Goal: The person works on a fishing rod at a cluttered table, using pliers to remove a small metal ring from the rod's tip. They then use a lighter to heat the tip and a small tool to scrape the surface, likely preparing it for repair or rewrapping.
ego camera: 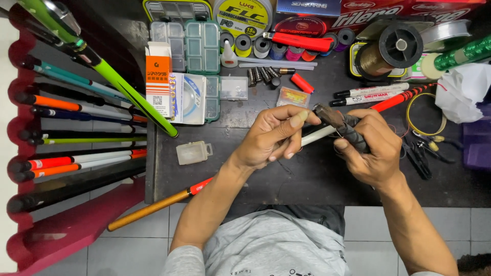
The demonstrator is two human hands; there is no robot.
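Both hands met over the middle of the dark desk point(307, 184), working on one long fishing rod point(153, 206) that ran slantwise from the lower left — gold at its butt, then orange, then white — up to the hands and on as an orange-and-black tip toward the upper right. The right hand point(371, 151) was clenched around a dark wrapped handle piece point(348, 128) sitting on the rod, its grip closed firmly with the thumb pressed on top. The left hand point(273, 138) pinched the white stretch of the rod just beside that piece, thumb and fingers closed on it. A fine wire or line seemed to cross near the dark piece, though it was too thin to be sure of.

The step in hand looked like fitting or wrapping the dark piece onto the rod. As a judgement, the next move called for a steady left-hand hold while the right turned or slid the piece — small, controlled twists rather than force, since the rod section looked slender.

Around them lay a small clear plastic box point(193, 152), two marker pens point(368, 94), spools of line point(394, 48), a compartment tackle box point(202, 46) and a rack of rods point(76, 133) at the left.
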